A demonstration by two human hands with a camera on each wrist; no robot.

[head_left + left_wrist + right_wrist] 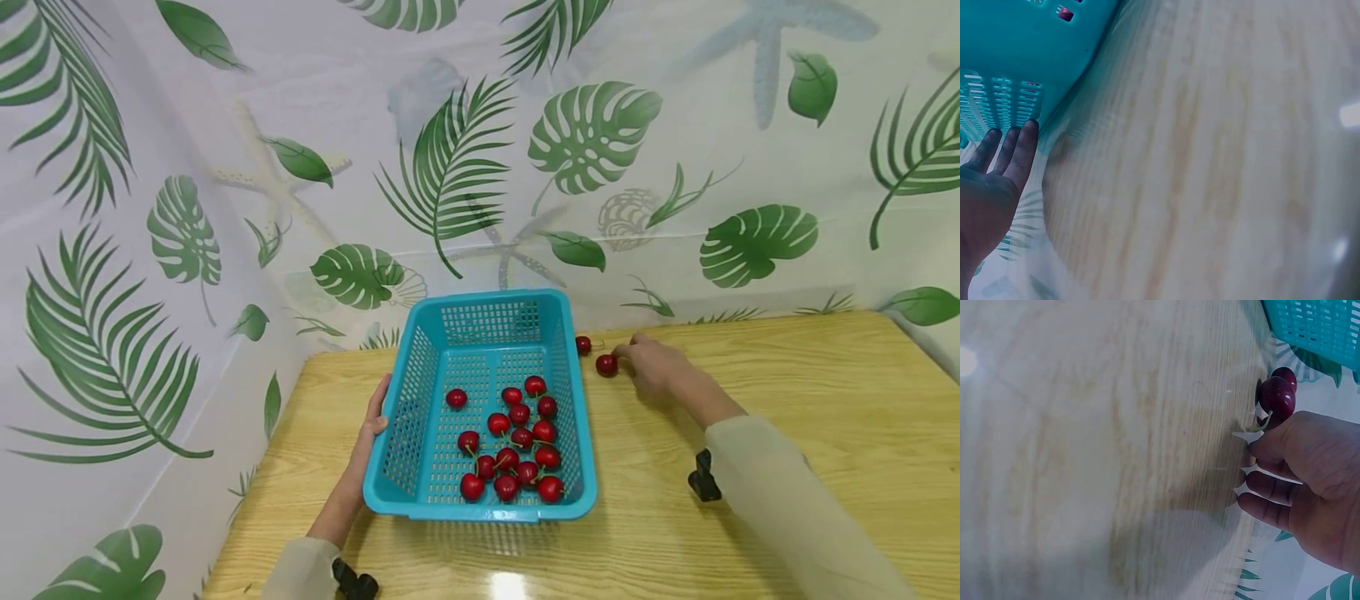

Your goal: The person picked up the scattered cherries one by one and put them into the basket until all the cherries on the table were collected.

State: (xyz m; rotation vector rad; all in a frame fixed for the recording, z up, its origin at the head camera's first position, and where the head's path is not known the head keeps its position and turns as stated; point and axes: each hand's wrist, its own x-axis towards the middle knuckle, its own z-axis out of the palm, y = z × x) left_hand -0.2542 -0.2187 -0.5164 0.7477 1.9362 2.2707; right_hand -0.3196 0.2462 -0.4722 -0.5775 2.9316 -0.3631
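A turquoise basket (pixel 583 450) holds several red cherries (pixel 507 458), some with green stems, mostly on its right side. At its left wall is my left hand (pixel 367 429), thumb near the rim. In the left wrist view, straight fingers (pixel 1021 156) of that hand lie along the outer wall. To the right of the basket, my right hand (pixel 654 362) has its fingertips right at a dark red cherry (pixel 607 365) on the table. The right wrist view shows this cherry (pixel 1277 397) just past the thumb, its stem beside the thumb tip, the fingers loosely bent.
Another cherry (pixel 582 345) lies on the table close to the basket's right wall. The wood-grain table (pixel 787 383) ends at the back against a leaf-print cloth (pixel 480 183), which also hangs along the left side. Both wrists carry small black camera mounts (pixel 705 477).
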